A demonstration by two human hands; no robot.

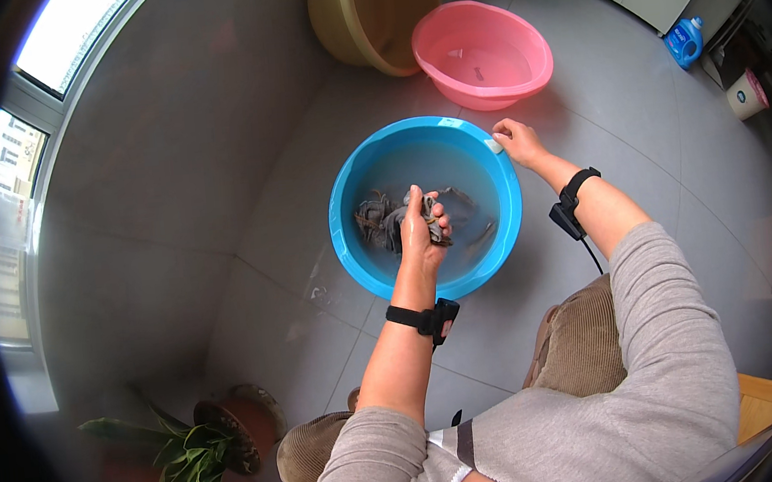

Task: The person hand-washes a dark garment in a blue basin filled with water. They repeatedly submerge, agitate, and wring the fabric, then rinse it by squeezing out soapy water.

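Observation:
A round blue plastic basin (343, 251) stands on the floor before me, holding cloudy water (420, 162). My left hand (419, 228) is over the water, its fingers closed around a bunched part of a wet grey cloth (377, 217). The rest of this cloth trails into the water, and its lower part is hidden by the cloudiness. At the basin's far right rim, my right hand (518, 141) has thumb and fingertips on a small white piece (493, 146) that looks like soap. Black straps with small devices sit on both forearms.
Beyond the blue basin stand a pink basin (484, 98) with clear water and a large tan tub (339, 25) tipped on its side. A blue detergent bottle (684, 43) and a white container (746, 96) are at right. Potted plants (201, 450) stand at lower left, beside the wall.

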